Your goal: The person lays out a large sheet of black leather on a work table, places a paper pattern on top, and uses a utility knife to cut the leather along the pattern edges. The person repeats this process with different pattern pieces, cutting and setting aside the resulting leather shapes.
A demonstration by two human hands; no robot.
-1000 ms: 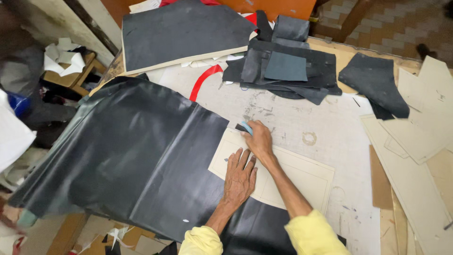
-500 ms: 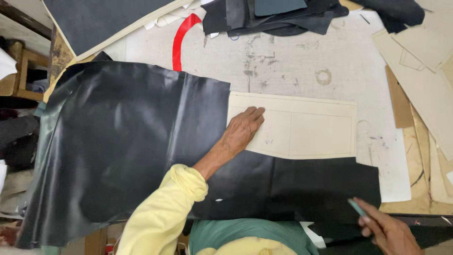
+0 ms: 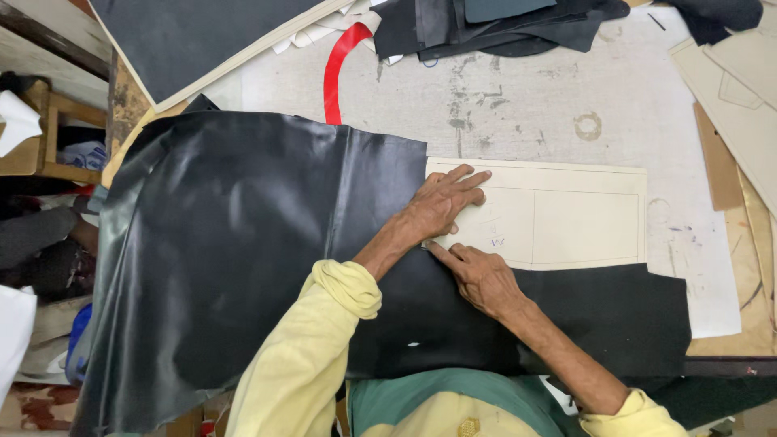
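Left hand: the left hand (image 3: 441,206) lies flat on the cream card pattern (image 3: 566,214), fingers spread a little, pressing it down near its left end. It grips nothing.
Right hand: the right hand (image 3: 481,279) rests on the black leather sheet (image 3: 235,243), just below the card's bottom edge. Its pointing finger reaches out to touch that edge. I cannot tell if it pinches anything.
Card pattern: a long cream piece with thin lines drawn on it. It lies on top of the black leather, near the middle of the table.
Black leather: big and shiny. It covers the left side of the grey table (image 3: 550,89) and runs under the card.
Other things: a red strip (image 3: 336,69) curls at the top. Dark leather pieces (image 3: 486,24) are piled at the top. More cream card shapes (image 3: 732,89) lie on the right.
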